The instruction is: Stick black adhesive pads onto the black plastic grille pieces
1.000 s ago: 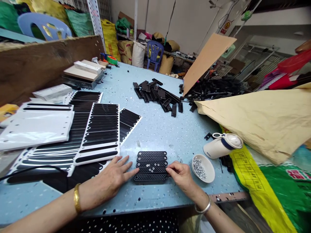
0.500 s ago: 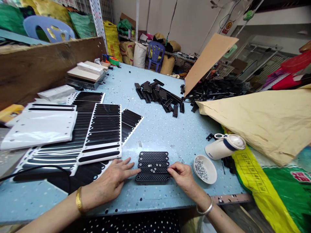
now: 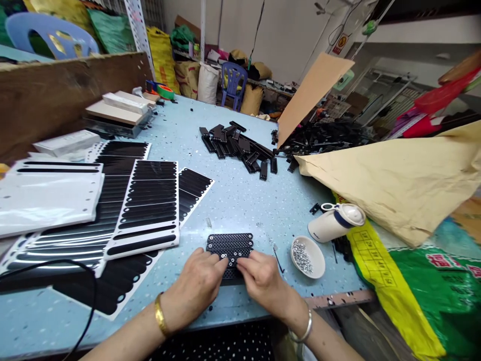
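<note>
A block of black strips [image 3: 230, 242] with a diamond-patterned top and ringed ends lies flat near the table's front edge. Several small silver rings [image 3: 236, 254] lie loose on its middle. My left hand [image 3: 203, 278] rests over the block's left end, fingers curled and pinched at the rings. From the other side my right hand [image 3: 263, 276] covers the right end, its thumb and forefinger pressed together on the strips. What either pinch holds is hidden or too small to name. Right of my right hand stands a white bowl [image 3: 319, 260] with many tiny silver pieces [image 3: 301, 256].
Sheets of black strip stickers [image 3: 150, 200] spread across the left. A pile of black parts [image 3: 240, 145] lies farther back. A white bottle [image 3: 334, 225] lies tilted behind the bowl, beside brown paper [image 3: 394, 180]. A thin black tool [image 3: 278, 260] lies near my right hand.
My left hand has moved right onto the block, its spread fingers now curled. My right hand has shifted inward from the block's right edge to the rings. The view has swung slightly right.
</note>
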`<state>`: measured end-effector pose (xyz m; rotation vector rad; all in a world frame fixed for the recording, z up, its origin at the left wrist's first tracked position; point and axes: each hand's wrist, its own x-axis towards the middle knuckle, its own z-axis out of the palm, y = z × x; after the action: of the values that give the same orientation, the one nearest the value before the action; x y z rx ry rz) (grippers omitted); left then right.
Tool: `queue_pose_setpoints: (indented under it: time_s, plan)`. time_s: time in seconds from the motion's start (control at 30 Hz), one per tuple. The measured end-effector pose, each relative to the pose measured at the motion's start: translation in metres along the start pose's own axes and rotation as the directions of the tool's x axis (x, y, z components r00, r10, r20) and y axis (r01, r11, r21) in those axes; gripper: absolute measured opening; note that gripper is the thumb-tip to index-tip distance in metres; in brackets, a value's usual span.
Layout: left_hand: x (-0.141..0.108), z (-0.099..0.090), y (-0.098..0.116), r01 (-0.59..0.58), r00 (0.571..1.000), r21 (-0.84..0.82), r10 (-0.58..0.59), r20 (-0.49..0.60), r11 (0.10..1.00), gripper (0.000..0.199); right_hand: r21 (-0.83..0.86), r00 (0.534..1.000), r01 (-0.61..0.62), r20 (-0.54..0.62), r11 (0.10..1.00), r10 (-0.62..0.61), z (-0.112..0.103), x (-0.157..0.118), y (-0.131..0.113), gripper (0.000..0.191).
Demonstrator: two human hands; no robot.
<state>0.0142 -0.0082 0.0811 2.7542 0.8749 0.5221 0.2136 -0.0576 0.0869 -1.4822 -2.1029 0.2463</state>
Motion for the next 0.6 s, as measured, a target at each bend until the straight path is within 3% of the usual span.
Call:
queue_pose_setpoints:
  time_s: [0.1, 0.23, 0.47, 0.6]
  plan:
    - [0.009, 0.006, 0.000, 0.008, 0.998, 0.001, -0.008, 0.057, 1.000, 0.024, -0.077, 0.996, 0.036, 0.089, 0.996, -0.029, 0.008, 0.008, -0.007, 0.029]
    - [0.012, 0.006, 0.000, -0.005, 0.999, -0.009, 0.005, 0.052, 1.000, 0.023, -0.107, 0.986, 0.040, 0.163, 0.994, -0.022, 0.012, 0.012, -0.003, 0.026]
    - [-0.013, 0.007, 0.000, 0.006, 1.000, -0.027, -0.005, 0.011, 1.000, 0.025, -0.053, 0.992, -0.020, 0.125, 0.998, 0.027, 0.003, -0.003, -0.004, 0.025]
    - [-0.021, 0.005, -0.001, 0.058, 0.997, -0.091, -0.054, 0.055, 0.994, 0.027, -0.022, 0.989, -0.059, 0.133, 0.998, 0.062, 0.007, -0.014, -0.004, 0.020]
